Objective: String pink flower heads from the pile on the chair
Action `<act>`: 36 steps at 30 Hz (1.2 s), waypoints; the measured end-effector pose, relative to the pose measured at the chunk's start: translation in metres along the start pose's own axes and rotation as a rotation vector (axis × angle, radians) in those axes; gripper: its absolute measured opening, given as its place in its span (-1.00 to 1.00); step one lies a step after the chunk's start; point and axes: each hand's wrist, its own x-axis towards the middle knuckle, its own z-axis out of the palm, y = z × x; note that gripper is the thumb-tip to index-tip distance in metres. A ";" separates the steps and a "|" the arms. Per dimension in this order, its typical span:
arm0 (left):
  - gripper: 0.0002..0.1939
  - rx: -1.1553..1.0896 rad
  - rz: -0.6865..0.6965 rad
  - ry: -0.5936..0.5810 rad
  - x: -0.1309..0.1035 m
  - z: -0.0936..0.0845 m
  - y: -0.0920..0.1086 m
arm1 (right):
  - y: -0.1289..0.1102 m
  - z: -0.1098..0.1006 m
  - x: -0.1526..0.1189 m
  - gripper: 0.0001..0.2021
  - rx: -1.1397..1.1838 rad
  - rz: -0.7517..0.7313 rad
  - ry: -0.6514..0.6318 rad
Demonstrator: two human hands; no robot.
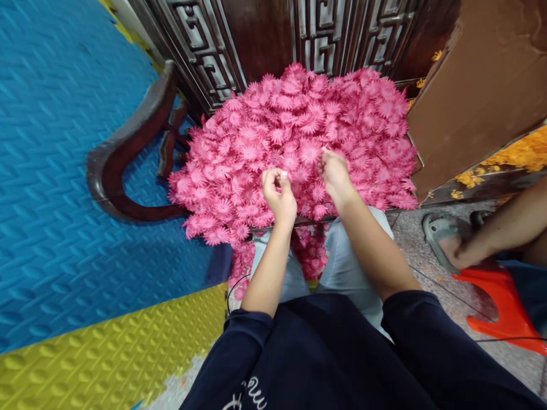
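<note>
A wide heap of pink artificial flower pieces [256, 142] lies on a dark wooden seat in front of me. Over its near part is my left hand [280, 196], fingers curled and thumb bent toward them; anything held there is too small to make out. My right hand [335, 173], slightly farther forward and to the right, has its fingers pinched beside a blurred pink flower [310, 152]. Whether the fingers grip that flower is unclear. The two hands are apart. More pink pieces [310, 250] show below the seat, between my legs.
A curved wooden armrest [123, 148] stands at the left over blue matting [51, 171]. To the right are a brown cardboard sheet [478, 85], orange pieces [521, 151], another person's leg and sandalled foot [455, 250], and a red plastic object [499, 302].
</note>
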 end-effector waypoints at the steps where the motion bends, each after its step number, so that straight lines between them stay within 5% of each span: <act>1: -0.72 0.001 0.001 0.037 0.002 -0.003 0.000 | -0.001 -0.004 0.004 -0.77 0.050 0.010 0.084; 4: -0.76 -0.018 -0.034 0.102 0.010 -0.010 -0.002 | -0.007 -0.013 0.009 -0.82 0.164 0.047 0.114; 11: -0.76 0.002 -0.100 0.083 0.014 -0.015 -0.013 | -0.018 0.003 -0.016 -0.91 0.214 0.093 -0.143; 19: -0.85 0.010 -0.131 0.031 0.013 -0.019 -0.004 | -0.024 0.017 -0.037 -0.92 -0.019 -0.071 -0.510; 29: -0.88 0.014 -0.108 -0.035 0.011 -0.009 -0.005 | -0.020 0.023 -0.035 -0.62 -0.058 -0.074 -0.458; 36: -0.82 -0.062 -0.109 -0.095 0.010 -0.010 -0.001 | -0.021 0.021 -0.034 -0.63 -0.075 -0.080 -0.446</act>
